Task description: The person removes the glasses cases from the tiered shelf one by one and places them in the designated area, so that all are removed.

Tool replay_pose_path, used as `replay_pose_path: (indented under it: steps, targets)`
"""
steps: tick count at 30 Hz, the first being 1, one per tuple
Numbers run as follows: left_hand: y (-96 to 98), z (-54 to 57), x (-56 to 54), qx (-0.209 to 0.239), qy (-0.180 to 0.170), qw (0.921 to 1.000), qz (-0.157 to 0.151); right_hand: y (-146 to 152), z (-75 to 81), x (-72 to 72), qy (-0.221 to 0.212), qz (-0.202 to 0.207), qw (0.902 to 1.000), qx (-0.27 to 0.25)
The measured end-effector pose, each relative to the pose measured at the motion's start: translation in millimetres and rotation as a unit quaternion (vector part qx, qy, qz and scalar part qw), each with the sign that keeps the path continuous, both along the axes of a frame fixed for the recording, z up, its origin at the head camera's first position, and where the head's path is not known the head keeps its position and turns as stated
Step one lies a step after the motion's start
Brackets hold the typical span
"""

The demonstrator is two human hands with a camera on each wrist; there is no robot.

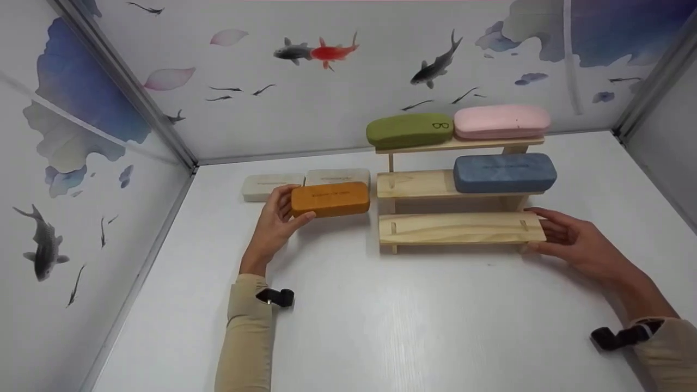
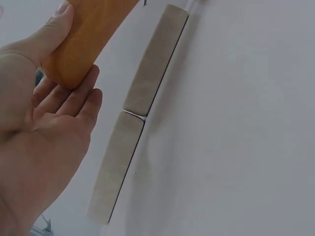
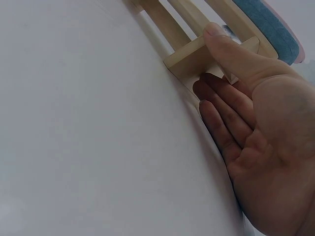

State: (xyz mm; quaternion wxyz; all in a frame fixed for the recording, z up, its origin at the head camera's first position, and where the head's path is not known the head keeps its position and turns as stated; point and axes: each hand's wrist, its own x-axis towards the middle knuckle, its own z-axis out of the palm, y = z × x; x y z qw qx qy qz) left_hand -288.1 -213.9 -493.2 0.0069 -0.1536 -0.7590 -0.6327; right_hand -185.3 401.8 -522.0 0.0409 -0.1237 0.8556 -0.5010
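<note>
My left hand [image 1: 276, 223] holds an orange glasses case [image 1: 330, 199] by its left end, thumb in front and fingers behind. The case is in front of two pale glasses cases that lie side by side, the left one [image 1: 272, 187] and the right one [image 1: 338, 176]. A three-step wooden display rack [image 1: 463, 227] stands to the right. At the right end of its lowest step my right hand [image 1: 580, 245] grips the rack, thumb at the front and fingers towards the back. In the right wrist view the thumb [image 3: 229, 46] lies against the wood.
On the rack's top step lie a green glasses case [image 1: 409, 130] and a pink one [image 1: 502, 122]. A blue case [image 1: 505, 172] occupies the right half of the middle step. Printed panels [image 1: 348, 109] wall in the white table [image 1: 348, 326] at the back and left.
</note>
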Motion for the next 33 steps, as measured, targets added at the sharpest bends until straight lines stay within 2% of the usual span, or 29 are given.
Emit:
replay_pose_path:
  steps: [4,8,13,17,21,24,33]
  targets:
    - [-2.6,-6.6,-0.6,-0.027,-0.014,0.9995,0.01,-0.4,0.2,-0.2,-0.001,0.002,1.0,-0.002]
    - [-1.6,-9.8,-1.4,-0.053,-0.019,0.9984,0.002,-0.5,0.4,-0.5,0.001,0.006,1.0,-0.007]
    - [4.2,-7.0,-3.4,-0.082,-0.025,0.9962,-0.015,-0.5,1.1,-1.0,0.004,0.007,0.9999,-0.007]
    - [8.1,-2.4,-6.4,-0.109,-0.016,0.9938,-0.019,-0.3,2.0,-1.0,0.004,0.002,1.0,-0.002]
    - [8.0,-0.2,-8.5,-0.162,0.003,0.9867,-0.012,-0.1,2.2,-1.0,0.005,0.0,1.0,0.001]
    - [5.9,-0.8,-8.3,-0.198,0.003,0.9802,-0.003,0.3,1.5,-1.5,0.007,0.005,1.0,0.0]
    - [6.6,-1.8,-7.0,-0.267,-0.032,0.9631,0.004,2.6,-0.4,-2.3,0.015,0.013,0.9998,-0.001]
